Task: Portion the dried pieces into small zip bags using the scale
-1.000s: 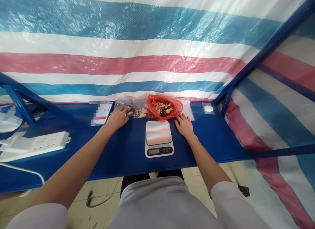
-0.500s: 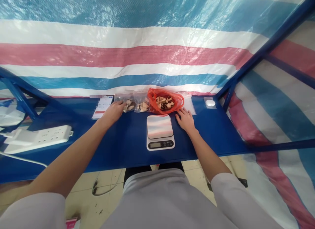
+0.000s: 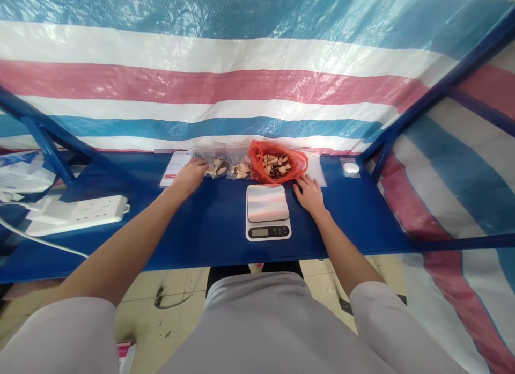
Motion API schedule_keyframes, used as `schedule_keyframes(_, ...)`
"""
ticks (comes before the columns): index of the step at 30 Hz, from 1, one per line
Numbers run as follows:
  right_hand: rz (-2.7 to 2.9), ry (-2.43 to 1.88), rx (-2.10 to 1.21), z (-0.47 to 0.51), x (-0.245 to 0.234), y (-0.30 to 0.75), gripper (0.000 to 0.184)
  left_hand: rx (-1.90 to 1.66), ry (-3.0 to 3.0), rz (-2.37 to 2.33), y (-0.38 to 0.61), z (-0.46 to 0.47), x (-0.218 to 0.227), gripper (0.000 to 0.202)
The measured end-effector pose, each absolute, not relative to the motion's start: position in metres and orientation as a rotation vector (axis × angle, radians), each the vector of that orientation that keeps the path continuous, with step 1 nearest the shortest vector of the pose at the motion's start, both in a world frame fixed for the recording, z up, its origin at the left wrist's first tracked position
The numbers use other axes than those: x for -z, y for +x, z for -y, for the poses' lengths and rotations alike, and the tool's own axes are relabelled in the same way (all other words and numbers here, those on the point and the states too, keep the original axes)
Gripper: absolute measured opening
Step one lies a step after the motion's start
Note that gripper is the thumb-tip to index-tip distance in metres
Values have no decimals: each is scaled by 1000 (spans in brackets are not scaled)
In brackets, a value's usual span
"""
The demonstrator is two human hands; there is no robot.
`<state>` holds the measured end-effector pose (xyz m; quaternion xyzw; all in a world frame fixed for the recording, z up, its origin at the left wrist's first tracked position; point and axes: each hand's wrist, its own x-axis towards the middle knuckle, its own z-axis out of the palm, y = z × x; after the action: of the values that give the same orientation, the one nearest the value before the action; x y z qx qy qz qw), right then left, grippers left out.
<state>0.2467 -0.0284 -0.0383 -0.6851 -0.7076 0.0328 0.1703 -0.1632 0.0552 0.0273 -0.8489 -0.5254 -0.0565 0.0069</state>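
My left hand (image 3: 190,174) rests at the back of the blue table (image 3: 209,229), its fingers curled against a small clear bag of beige pieces (image 3: 218,167). A second clear bag of the same pieces (image 3: 241,169) lies right of it. My right hand (image 3: 310,193) lies flat and open on the table, just below an open red plastic bag of beige chunks (image 3: 277,163) and touching a flat clear bag (image 3: 321,173). A small digital scale (image 3: 267,211) with a bare steel plate stands between my hands.
A phone (image 3: 174,167) with a lit screen lies left of my left hand. A white power strip (image 3: 76,213) with its cable sits at the far left. A small white round object (image 3: 351,168) lies back right. Striped tarpaulin walls and blue frame bars enclose the table.
The view has shifted slightly down and to the left. Both hands stay where they were on the table, the left hand at the clear bag, the right beside the red bag.
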Motion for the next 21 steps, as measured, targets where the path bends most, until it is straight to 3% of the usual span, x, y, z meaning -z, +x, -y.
schedule_keyframes(21, 1908, -1803, 17, 30, 42, 250, 37, 597, -2464, 1638, -166, -26, -72, 30)
